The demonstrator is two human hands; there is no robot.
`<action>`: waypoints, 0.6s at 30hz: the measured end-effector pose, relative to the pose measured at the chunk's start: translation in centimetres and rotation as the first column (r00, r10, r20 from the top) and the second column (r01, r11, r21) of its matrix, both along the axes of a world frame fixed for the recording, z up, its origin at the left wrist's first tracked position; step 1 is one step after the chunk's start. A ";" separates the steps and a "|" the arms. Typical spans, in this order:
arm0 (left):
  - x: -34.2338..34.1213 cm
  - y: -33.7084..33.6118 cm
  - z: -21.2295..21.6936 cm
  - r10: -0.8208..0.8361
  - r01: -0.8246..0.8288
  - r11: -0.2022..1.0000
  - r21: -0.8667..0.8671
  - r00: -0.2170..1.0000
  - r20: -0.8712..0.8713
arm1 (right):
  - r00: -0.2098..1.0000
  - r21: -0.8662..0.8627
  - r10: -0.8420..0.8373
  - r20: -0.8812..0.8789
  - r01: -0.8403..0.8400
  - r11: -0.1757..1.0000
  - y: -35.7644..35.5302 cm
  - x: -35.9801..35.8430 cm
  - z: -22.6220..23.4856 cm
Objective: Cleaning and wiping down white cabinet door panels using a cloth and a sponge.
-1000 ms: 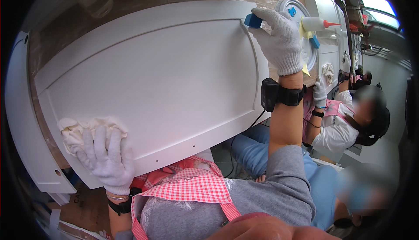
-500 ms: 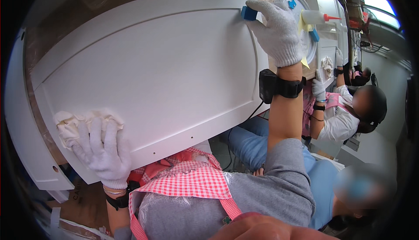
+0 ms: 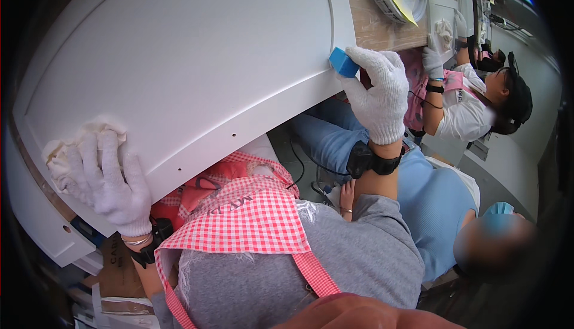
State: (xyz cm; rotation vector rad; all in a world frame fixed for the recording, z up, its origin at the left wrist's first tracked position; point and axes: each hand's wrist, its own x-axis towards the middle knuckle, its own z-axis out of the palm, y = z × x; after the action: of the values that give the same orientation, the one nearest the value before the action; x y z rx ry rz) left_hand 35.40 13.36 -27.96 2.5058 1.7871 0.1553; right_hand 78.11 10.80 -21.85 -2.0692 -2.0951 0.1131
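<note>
Block point(image 3: 343, 63), small, blue, rectangular

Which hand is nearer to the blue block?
Right. The right hand grips the blue block against the white panel's edge; the left hand presses a rag at the far corner.

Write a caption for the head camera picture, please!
Gloved right hand rubs a blue block along a white panel.

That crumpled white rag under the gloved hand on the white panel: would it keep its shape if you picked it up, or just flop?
The rag would probably flop: it lies bunched in soft folds under the left hand, so it looks limp and light. On the smooth white panel it would likely slide easily when pushed. It seems unlikely to roll or break.
</note>
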 end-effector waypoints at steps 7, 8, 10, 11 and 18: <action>-0.3 0.2 -0.9 -0.039 0.028 0.994 0.105 0.994 0.100 | 0.998 0.132 -0.057 -0.026 0.060 0.989 -2.6 -0.9 -0.4; -0.3 0.1 -1.0 -0.042 0.030 0.993 0.116 0.994 0.101 | 0.998 0.143 -0.054 -0.032 0.058 0.988 -2.7 -1.3 -0.9; -0.4 0.0 -1.2 -0.042 0.029 0.992 0.127 0.994 0.099 | 0.998 0.154 -0.047 -0.039 0.053 0.987 -2.7 -1.5 -1.2; -0.5 -0.1 -1.2 -0.032 0.018 0.993 0.114 0.991 0.126 | 0.999 0.142 -0.046 -0.004 0.046 0.989 -2.7 -1.5 -1.1; 0.1 0.4 -0.4 -0.034 0.024 0.995 0.096 0.994 0.107 | 0.999 0.146 -0.037 -0.009 0.038 0.989 -2.8 -1.4 -1.3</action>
State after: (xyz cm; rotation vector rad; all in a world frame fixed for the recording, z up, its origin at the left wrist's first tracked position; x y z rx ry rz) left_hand 35.51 13.79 -28.38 2.5314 1.7403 0.3761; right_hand 76.73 8.02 -23.18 -2.0183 -1.9953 -0.0392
